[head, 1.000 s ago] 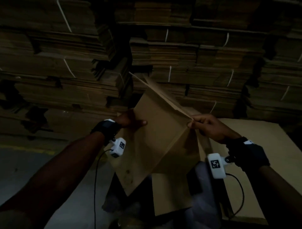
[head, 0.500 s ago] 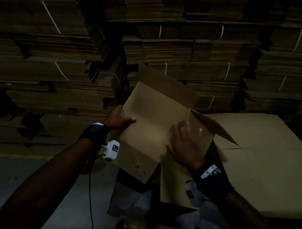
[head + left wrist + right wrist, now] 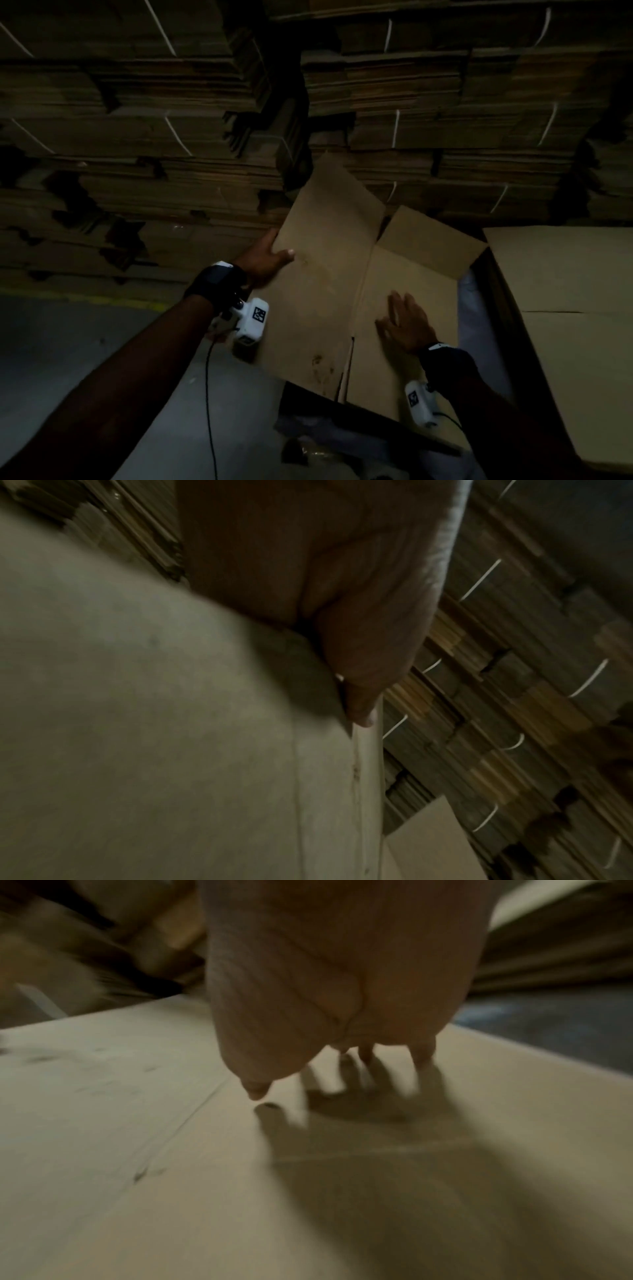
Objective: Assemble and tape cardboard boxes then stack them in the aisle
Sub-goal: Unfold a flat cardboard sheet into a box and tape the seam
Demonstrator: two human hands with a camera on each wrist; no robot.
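A brown cardboard box [image 3: 329, 274] is partly unfolded in front of me, its panels tilted and one flap [image 3: 424, 246] standing out at the far right. My left hand [image 3: 263, 257] grips the box's left edge, thumb on the front face, fingers behind. In the left wrist view that left hand [image 3: 356, 669] pinches the cardboard edge [image 3: 368, 777]. My right hand [image 3: 404, 322] lies flat with spread fingers on the right panel [image 3: 394, 377]. In the right wrist view the right hand's fingertips [image 3: 257, 1092] hover at the cardboard panel [image 3: 171, 1150], casting shadows.
Tall strapped bundles of flat cardboard [image 3: 171, 137] fill the background wall. A large flat cardboard sheet [image 3: 565, 291] lies to the right on a stack. Grey floor with a yellow line [image 3: 85, 301] lies at the left. Crumpled plastic wrap [image 3: 342, 445] sits below the box.
The right hand let go of the pinched flap edge, moved down and spread flat on the right panel. The box opened wider. The left hand kept its grip on the left edge.
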